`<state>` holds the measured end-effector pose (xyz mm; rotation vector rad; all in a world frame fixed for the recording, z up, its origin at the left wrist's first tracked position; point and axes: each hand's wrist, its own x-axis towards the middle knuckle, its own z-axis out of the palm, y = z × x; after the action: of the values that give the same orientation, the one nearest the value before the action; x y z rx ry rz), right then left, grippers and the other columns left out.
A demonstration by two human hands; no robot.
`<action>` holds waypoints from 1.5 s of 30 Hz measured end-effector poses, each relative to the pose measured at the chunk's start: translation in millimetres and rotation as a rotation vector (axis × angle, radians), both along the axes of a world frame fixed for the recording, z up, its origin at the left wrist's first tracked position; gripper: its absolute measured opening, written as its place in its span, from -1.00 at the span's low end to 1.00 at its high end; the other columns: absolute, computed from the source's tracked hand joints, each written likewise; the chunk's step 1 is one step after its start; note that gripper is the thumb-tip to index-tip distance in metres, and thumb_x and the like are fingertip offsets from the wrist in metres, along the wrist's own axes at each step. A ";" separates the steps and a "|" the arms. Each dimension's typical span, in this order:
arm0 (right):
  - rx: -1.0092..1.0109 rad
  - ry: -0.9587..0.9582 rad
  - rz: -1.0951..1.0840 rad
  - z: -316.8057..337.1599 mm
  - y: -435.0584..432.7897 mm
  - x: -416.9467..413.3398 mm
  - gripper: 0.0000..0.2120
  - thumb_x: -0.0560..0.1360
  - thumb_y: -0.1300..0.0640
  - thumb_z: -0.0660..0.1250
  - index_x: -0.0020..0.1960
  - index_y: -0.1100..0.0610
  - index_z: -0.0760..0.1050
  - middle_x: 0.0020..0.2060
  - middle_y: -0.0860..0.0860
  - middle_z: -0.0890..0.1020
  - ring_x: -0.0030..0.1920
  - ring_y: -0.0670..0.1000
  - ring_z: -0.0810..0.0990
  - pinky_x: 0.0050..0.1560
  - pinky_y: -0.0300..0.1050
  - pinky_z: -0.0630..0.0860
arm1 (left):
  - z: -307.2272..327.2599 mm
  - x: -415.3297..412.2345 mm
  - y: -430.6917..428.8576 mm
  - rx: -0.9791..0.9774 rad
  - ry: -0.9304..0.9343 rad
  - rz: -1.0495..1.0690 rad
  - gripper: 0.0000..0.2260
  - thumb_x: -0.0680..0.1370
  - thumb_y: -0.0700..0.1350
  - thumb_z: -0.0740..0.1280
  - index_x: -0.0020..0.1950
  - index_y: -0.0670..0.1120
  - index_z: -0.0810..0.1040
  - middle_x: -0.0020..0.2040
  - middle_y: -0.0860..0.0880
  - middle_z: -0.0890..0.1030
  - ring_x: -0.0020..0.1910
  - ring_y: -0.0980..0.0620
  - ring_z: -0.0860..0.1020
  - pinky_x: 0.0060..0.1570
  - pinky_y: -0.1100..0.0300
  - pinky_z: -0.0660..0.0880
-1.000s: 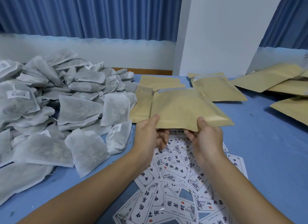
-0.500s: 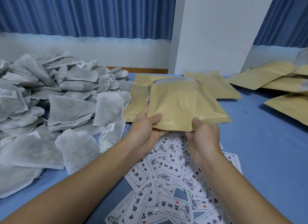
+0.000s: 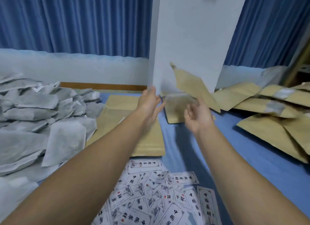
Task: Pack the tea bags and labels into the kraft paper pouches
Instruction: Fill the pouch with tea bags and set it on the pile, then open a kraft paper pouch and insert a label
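A kraft pouch [image 3: 191, 84] hangs tilted and blurred in the air in front of the white pillar, with neither hand touching it. My left hand [image 3: 151, 102] reaches forward beside it, fingers straight. My right hand [image 3: 199, 115] is just below it, palm up, fingers relaxed and empty. Another pouch [image 3: 174, 114] lies flat on the blue table under the hands. Flat empty pouches [image 3: 147, 144] are stacked under my left forearm. Grey tea bags [image 3: 42, 117] are heaped at the left. Printed labels [image 3: 159, 199] lie spread at the near edge.
Several kraft pouches [image 3: 271, 107] are piled at the right on the blue table [image 3: 234, 157]. A white pillar [image 3: 192, 40] stands behind the hands, with blue curtains on both sides.
Both hands held the pouch near the labels before. They have swung forward and to the right and let it go; the pouch now flies toward the right pile.
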<state>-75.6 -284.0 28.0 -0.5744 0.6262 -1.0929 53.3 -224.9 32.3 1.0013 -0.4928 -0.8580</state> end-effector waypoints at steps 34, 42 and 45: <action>-1.933 1.703 0.537 -70.9 126.1 20.9 -0.59 0.67 -0.13 0.13 0.34 0.16 0.42 0.35 0.04 0.44 0.27 0.10 0.51 0.16 0.03 0.50 | -76.4 67.9 183.3 0.660 -2.365 -0.383 -0.70 0.67 0.06 0.10 0.23 -0.15 0.36 0.16 -0.14 0.45 0.16 -0.10 0.46 0.07 -0.03 0.48; -1.864 1.795 0.355 -59.1 122.3 20.2 -0.89 0.59 0.28 0.16 0.03 0.10 0.35 -0.28 0.08 0.47 -0.31 0.18 0.47 -0.37 -0.03 0.33 | -73.5 59.7 189.7 0.432 -2.227 0.149 -0.80 0.66 -0.07 0.14 0.21 -0.09 0.47 0.05 -0.07 0.63 -0.04 -0.17 0.61 -0.13 0.03 0.44; -1.727 1.641 0.237 -62.4 120.4 10.2 -0.89 0.63 0.23 0.14 -0.05 0.10 0.39 -0.37 0.08 0.46 -0.33 0.22 0.48 -0.34 0.03 0.48 | -80.2 39.2 200.5 0.088 -1.926 0.555 -0.77 0.55 -0.18 0.36 0.19 -0.14 0.58 0.17 -0.08 0.57 0.10 -0.13 0.53 0.05 0.01 0.44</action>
<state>-65.4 -163.6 -34.4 -3.0903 0.7512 -0.4423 92.6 -24.4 -47.9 1.7180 -1.6358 0.8754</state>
